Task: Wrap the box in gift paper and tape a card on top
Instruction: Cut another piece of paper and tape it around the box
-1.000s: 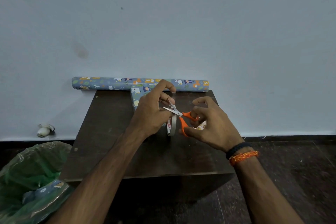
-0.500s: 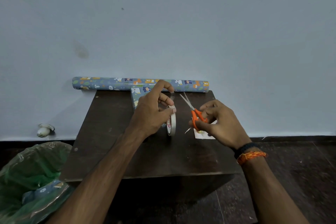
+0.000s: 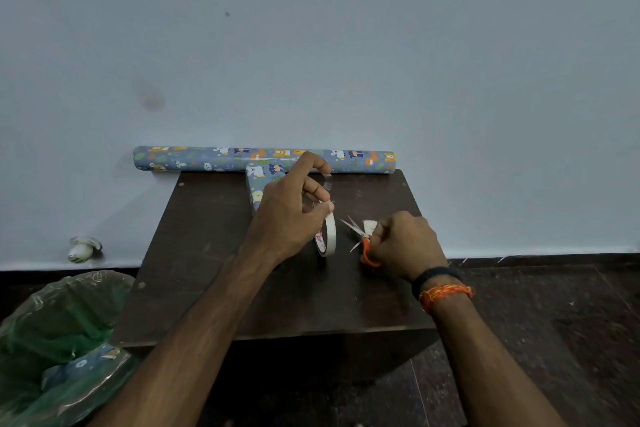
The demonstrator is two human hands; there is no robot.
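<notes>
Scissors (image 3: 360,236) drop to the table since the earlier frame, right hand (image 3: 405,241) still curled round the orange handles. Left hand (image 3: 289,215) pinches a cut strip, probably tape, above the tape roll (image 3: 327,236). Wrapped box (image 3: 261,184) sits behind that grip; card (image 3: 370,225) untaped under the right hand.

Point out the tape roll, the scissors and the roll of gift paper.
tape roll (image 3: 329,236), head view: white outer rim.
scissors (image 3: 366,248), head view: orange handle.
roll of gift paper (image 3: 207,159), head view: left half of the tube.
</notes>
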